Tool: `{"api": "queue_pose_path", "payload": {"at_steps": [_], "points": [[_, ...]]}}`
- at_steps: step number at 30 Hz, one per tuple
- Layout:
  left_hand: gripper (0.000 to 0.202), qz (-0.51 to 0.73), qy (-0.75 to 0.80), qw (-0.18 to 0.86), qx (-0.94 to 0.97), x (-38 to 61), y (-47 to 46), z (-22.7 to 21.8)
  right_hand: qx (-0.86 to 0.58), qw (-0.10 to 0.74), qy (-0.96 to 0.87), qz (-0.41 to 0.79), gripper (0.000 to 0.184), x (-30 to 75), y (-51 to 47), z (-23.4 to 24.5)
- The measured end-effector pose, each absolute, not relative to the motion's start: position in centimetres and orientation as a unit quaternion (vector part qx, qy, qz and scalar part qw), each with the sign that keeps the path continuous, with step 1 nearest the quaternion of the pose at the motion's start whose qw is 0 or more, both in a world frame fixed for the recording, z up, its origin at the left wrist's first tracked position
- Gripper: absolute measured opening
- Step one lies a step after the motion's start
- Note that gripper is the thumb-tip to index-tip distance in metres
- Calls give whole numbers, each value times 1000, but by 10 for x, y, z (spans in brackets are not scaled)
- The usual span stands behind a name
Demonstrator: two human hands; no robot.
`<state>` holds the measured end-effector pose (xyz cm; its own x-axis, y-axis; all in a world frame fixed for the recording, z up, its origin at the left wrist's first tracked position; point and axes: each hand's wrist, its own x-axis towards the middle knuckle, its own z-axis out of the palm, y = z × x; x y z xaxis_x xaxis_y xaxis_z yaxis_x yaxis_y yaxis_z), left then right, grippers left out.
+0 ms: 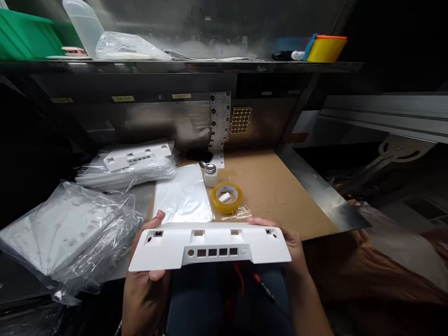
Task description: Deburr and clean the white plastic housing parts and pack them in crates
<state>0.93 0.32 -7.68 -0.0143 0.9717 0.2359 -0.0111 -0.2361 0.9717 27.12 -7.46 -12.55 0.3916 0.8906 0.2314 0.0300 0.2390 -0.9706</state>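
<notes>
A white plastic router housing (161, 254) with a row of port cut-outs and several notches along its top is held up in front of me. My left hand (145, 284) grips its left end, thumb along the lower edge and fingers behind. On the right end, my right hand (296, 252) is closed, its fingers passing behind the housing. Just beyond lie a roll of yellow tape (239, 198), a stack of white plastic bags (185, 193) and a small white dispenser bottle (210, 176) with a metal top.
Bagged white housings (70, 228) lie at left, with another housing (136, 156) on a wrapped stack behind. Cardboard (280, 191) covers the bench. A shelf (196, 67) crosses above, holding a green bin (28, 35) and a yellow container (325, 49). A red-and-black tool (262, 284) hangs below.
</notes>
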Motion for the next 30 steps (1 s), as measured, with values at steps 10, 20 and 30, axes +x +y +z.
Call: {"api": "queue_pose_path", "payload": {"at_steps": [10,20,30], "points": [[73,602,355,432,570,16,5,-81,-526,649,-472,280,30,281,-77,-145],[72,619,325,477,533,21,3,-90,-501,672,-471,275,27,281,-79,-160],[52,344,69,908,227,-12,34,-97,-446,654,-597,129,34,276,-79,-147]]}}
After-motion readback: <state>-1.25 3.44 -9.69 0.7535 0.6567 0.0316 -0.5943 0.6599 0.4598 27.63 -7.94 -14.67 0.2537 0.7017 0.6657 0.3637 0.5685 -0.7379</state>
